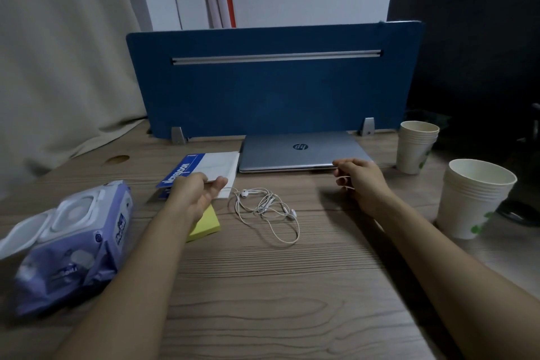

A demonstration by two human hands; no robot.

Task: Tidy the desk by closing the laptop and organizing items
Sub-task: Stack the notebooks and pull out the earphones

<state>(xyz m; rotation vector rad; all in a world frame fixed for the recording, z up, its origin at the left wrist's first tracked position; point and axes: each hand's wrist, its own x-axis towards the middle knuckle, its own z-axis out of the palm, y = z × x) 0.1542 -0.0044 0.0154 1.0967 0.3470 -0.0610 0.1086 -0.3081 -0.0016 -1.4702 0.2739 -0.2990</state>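
Wood-grain laminate desk (263, 286), seen from above and behind the hands; silver laptop (298, 152) lies closed flat at the back of the desk, lid down, logo up, just in front of the blue fabric divider panel (274, 82)

Left hand (198, 190) holds the blue-and-white paper notebook (210, 168) at its near edge, thumb on top of the cover, fingers curled beneath; notebook sits just left of the laptop, its near edge raised slightly off the desk; yellow pad of sticky notes (206, 223) lies flat below the left wrist, partly hidden by it

Right hand (359, 178) hovers at the laptop's front right corner, fingers loosely curled, gripping nothing that shows; whether the fingertips touch the laptop edge cannot be told

White wired earphones (266, 207) in a loose tangle on the desk between the two hands, touching neither; purple plastic pack of wet wipes (76, 248) at left, its white flip lid standing open; two stacks of pale paper cups at right, the far stack (416, 149) near the laptop's right side, the near stack (473, 199) closer to the right forearm; beige curtain (58, 52) hangs at far left
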